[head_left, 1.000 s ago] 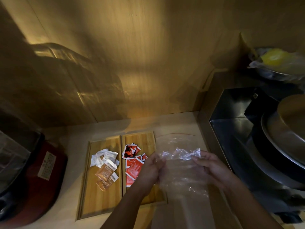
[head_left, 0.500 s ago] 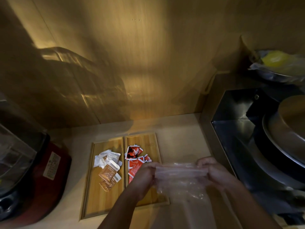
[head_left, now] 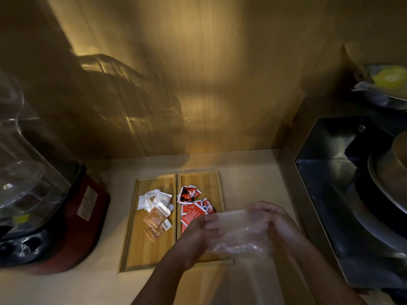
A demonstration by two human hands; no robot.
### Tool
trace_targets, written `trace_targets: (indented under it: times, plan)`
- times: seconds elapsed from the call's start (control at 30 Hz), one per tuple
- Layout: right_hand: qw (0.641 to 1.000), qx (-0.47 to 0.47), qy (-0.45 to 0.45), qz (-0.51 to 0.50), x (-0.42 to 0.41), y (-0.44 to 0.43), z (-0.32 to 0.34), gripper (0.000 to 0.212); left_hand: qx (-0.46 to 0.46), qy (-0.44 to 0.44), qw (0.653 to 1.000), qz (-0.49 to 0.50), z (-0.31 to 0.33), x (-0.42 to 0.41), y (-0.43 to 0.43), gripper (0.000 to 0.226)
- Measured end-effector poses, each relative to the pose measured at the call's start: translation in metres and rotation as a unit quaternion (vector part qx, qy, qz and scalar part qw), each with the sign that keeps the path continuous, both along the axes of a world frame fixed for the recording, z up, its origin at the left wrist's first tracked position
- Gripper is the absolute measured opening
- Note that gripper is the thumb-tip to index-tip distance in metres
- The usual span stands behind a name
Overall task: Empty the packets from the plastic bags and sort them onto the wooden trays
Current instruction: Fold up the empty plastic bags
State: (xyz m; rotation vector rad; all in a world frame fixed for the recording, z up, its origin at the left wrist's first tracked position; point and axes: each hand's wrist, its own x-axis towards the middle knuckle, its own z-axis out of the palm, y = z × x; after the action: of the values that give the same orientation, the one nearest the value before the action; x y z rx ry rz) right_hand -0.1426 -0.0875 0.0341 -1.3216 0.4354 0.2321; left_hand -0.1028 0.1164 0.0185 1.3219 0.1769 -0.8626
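**Clear plastic bag bunched between two hands over the right tray**

Wood-grain panelling [head_left: 198, 73] in a dim amber light backs a pale countertop [head_left: 72, 282]. At 9 o'clock on the counter stands a red-based appliance [head_left: 72, 219] with a clear jug on top. At 3 o'clock a steel sink [head_left: 330, 194] holds a large round pan [head_left: 392, 179]; at 2 o'clock, on a ledge, a bowl holds something yellow [head_left: 389, 79] under plastic wrap.

Two wooden trays lie side by side, touching, in the middle of the counter. The left tray [head_left: 136, 249] carries a loose heap of white and brown packets [head_left: 155, 209] toward its 12 o'clock end. The right tray [head_left: 207, 179] carries red packets [head_left: 190, 202], spread from its middle toward 6 o'clock, where the hands cover them.

A crumpled clear plastic bag [head_left: 237, 232] hangs above the near end of the right tray. The left hand [head_left: 198, 238] grips the bag's 9 o'clock edge, fingers curled closed on the film. The right hand [head_left: 277, 223] pinches its 3 o'clock edge, fingers likewise folded over it. The bag's top edge is pulled flat between them. Whether any packets are inside the bag cannot be told through the film.
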Motion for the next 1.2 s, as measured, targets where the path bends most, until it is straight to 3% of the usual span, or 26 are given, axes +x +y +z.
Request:
trace_targets:
  times: [0.17, 0.27, 0.3, 0.37, 0.43, 0.63, 0.73, 0.8, 0.93, 1.2]
  plan:
    - [0.98, 0.184, 0.067, 0.023, -0.009, 0.021, 0.0, 0.043, -0.011, -0.033, 0.998, 0.051, 0.0, -0.014, 0.016, 0.07]
    - [0.985, 0.146, 0.074, 0.062, -0.012, 0.034, -0.002, 0.088, -0.003, -0.069, 0.994, 0.083, -0.002, -0.023, 0.027, 0.088]
    - [0.989, 0.115, 0.069, 0.059, -0.012, 0.039, -0.003, 0.093, -0.011, -0.072, 0.993, 0.096, -0.002, -0.026, 0.032, 0.097]
    - [0.997, 0.053, 0.041, 0.04, -0.014, 0.054, 0.0, 0.087, -0.031, -0.075, 0.99, 0.112, 0.002, -0.031, 0.044, 0.108]
    - [0.999, 0.028, 0.019, 0.023, -0.016, 0.071, 0.002, 0.084, -0.028, -0.064, 0.988, 0.138, 0.006, -0.037, 0.058, 0.106]
    - [0.996, -0.047, -0.048, 0.055, -0.024, 0.135, 0.001, 0.075, -0.022, -0.016, 0.985, 0.172, 0.013, -0.07, 0.128, 0.044]
    - [0.991, -0.088, -0.053, 0.086, -0.032, 0.179, -0.002, 0.035, 0.001, -0.016, 0.969, 0.248, 0.014, -0.101, 0.168, 0.017]
    - [0.982, -0.12, -0.056, 0.133, -0.04, 0.211, -0.007, 0.021, 0.013, -0.024, 0.957, 0.29, 0.017, -0.121, 0.194, 0.018]
    - [0.959, -0.154, -0.033, 0.237, -0.06, 0.28, -0.014, 0.011, 0.05, 0.001, 0.93, 0.364, 0.014, -0.166, 0.241, 0.02]
    - [0.891, -0.26, 0.01, 0.373, -0.093, 0.369, -0.066, 0.029, 0.226, 0.068, 0.837, 0.494, -0.039, -0.236, 0.303, 0.026]
